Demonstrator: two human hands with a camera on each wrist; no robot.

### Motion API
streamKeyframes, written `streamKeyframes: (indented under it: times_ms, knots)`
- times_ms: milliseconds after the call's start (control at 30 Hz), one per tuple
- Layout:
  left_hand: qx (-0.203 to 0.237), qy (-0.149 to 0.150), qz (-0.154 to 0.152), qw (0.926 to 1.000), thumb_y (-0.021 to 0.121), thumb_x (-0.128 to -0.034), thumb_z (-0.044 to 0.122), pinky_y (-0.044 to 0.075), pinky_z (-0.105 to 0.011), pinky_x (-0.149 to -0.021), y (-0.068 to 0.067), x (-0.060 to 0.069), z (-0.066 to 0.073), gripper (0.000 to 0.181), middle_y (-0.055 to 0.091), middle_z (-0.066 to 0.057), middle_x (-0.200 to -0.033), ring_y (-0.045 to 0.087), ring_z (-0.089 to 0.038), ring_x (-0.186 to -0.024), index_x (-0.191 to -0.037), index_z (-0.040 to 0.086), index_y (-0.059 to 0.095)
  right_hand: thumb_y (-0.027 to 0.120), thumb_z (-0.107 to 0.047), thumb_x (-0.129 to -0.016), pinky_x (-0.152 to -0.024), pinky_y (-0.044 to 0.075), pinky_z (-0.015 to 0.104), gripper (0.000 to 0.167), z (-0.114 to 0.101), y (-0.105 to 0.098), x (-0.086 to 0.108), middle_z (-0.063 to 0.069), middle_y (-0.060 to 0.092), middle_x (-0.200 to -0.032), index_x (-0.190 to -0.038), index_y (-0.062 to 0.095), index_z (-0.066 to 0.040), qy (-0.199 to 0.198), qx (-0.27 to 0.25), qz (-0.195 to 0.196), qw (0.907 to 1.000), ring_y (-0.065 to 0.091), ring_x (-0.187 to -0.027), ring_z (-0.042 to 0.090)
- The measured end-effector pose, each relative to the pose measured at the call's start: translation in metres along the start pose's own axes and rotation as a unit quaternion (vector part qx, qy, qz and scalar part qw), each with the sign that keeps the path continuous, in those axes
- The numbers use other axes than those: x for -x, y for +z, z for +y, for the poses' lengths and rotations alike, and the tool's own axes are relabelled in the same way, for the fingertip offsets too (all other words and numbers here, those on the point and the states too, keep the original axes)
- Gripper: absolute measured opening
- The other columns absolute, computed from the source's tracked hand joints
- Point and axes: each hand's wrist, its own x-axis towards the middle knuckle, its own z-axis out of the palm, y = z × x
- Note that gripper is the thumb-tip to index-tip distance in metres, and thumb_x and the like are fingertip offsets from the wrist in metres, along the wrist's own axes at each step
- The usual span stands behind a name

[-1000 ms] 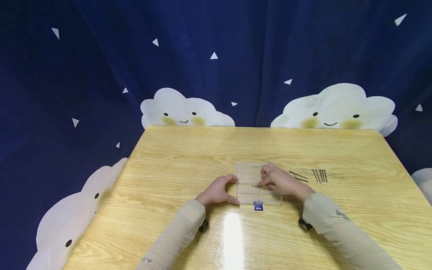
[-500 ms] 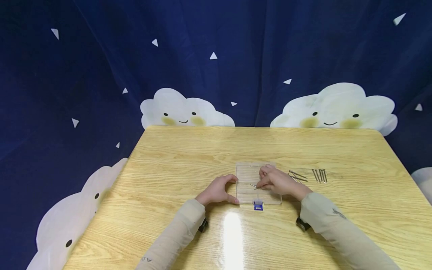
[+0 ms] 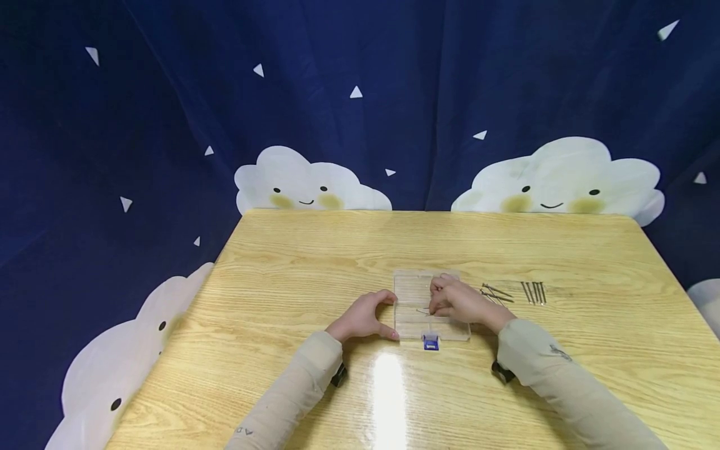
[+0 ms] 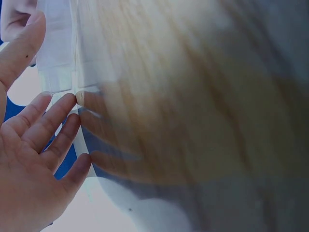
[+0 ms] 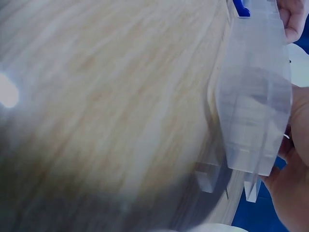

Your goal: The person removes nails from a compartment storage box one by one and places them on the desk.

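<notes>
A shallow clear plastic box lies open on the table, its blue latch facing me. My left hand rests at the box's left edge, thumb by the front corner and fingers farther back. In the left wrist view its fingers are spread and fairly straight, tips at the box's rim. My right hand is over the box with thumb and forefinger pinching a thin metal nail low above the front compartments. The pinched end is hidden by the fingers.
Right of the box lies a loose, crossed pile of nails. Farther right several nails lie side by side in a row. The wooden table ends at a dark blue curtain with cloud prints.
My right hand has shifted slightly left over the box, and the nail at its fingertips has turned a little. The left hand and the box stay in place.
</notes>
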Motion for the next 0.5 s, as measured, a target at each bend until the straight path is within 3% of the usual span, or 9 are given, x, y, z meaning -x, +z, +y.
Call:
streamKeyframes:
  times_ms: [500]
  knots:
    - [0.005,-0.001,-0.001,1.0000,0.084,-0.0621,0.027,0.033,-0.033,-0.100,0.0005,0.0002,0.0001,0.067,0.058,-0.006,-0.118,0.049,-0.021,-0.113,-0.118,0.009,0.052,0.072,-0.009,-0.074,-0.066,0.039,0.026,0.006,0.0023,0.0051,0.0004,-0.008,0.039,-0.078,-0.071,0.070,-0.013,-0.030,-0.011,0.009,0.9995,0.035,-0.078,0.010]
